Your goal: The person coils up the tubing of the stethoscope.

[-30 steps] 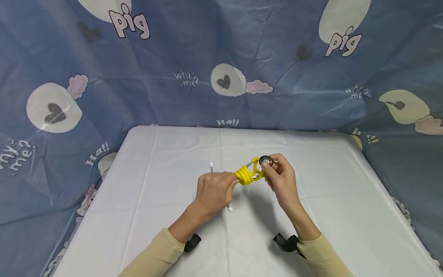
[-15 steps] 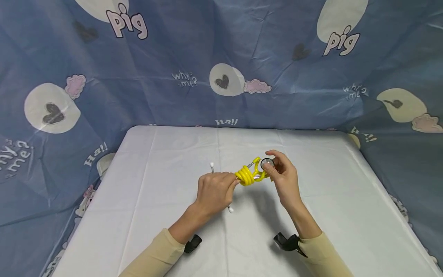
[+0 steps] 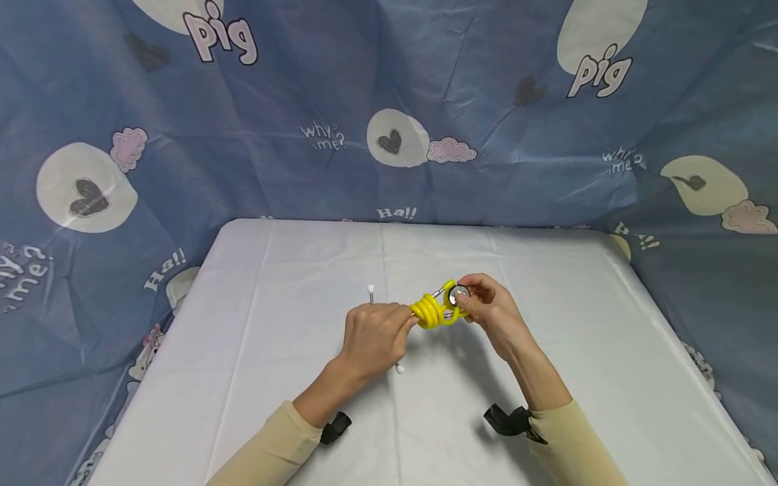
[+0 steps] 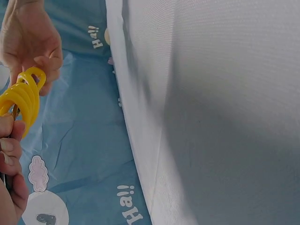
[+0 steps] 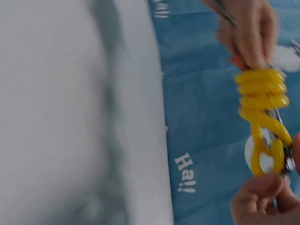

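A stethoscope with yellow tubing [image 3: 428, 311] is held above the white table, its tube wound in several coils around the metal stem. My left hand [image 3: 375, 335] grips the metal ear tubes just left of the coils. White ear tips [image 3: 371, 289] stick out on either side of that fist. With thumb and fingers, my right hand [image 3: 494, 312] pinches the round chest piece [image 3: 458, 295] beside the tubing loop at the right end. In the right wrist view, the coils [image 5: 262, 89] lie between both hands, and a yellow loop [image 5: 258, 154] reaches the right fingertips.
The white cloth-covered table [image 3: 292, 270] lies under both hands. A blue printed curtain [image 3: 498, 135] surrounds its back and sides. Black wrist mounts [image 3: 507, 420] show by both sleeves.
My right hand first shifted slightly right with the chest piece, then came back left, bringing it closer to the coils. Its raised index finger has come down. The left hand stays nearly still.
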`<state>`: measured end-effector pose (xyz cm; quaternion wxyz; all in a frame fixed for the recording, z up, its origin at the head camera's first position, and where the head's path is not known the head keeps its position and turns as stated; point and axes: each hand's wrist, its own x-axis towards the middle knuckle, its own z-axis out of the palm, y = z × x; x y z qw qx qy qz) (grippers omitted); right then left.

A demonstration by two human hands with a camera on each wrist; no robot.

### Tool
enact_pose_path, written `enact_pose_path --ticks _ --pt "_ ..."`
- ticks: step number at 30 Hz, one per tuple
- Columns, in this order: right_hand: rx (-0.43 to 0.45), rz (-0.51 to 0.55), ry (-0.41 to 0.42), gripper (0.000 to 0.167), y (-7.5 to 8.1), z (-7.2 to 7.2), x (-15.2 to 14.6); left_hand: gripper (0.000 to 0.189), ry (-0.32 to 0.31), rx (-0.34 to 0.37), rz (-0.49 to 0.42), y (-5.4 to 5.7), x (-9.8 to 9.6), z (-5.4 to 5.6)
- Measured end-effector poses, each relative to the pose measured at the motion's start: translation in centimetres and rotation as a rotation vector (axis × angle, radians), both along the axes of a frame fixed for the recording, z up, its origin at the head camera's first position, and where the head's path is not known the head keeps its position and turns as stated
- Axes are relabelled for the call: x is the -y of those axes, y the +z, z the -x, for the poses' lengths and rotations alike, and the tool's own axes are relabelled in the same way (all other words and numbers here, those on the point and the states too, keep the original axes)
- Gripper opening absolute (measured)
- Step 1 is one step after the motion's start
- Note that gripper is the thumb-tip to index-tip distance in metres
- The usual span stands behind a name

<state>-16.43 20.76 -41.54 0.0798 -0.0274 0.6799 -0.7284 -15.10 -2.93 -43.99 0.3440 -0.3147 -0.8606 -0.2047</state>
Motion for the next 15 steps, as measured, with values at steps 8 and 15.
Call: enact_pose_path --ticks 8,15 --pt "0.155 0.035 0.162 0.015 -0.39 0.62 -0.99 0.033 -0.025 -0.009 0.035 -0.23 0.18 0.02" --pt "0.005 -0.162 0.071 0.031 -0.02 0.27 -1.08 0.033 -0.032 -0.013 0.035 -0.23 0.21 0.13"
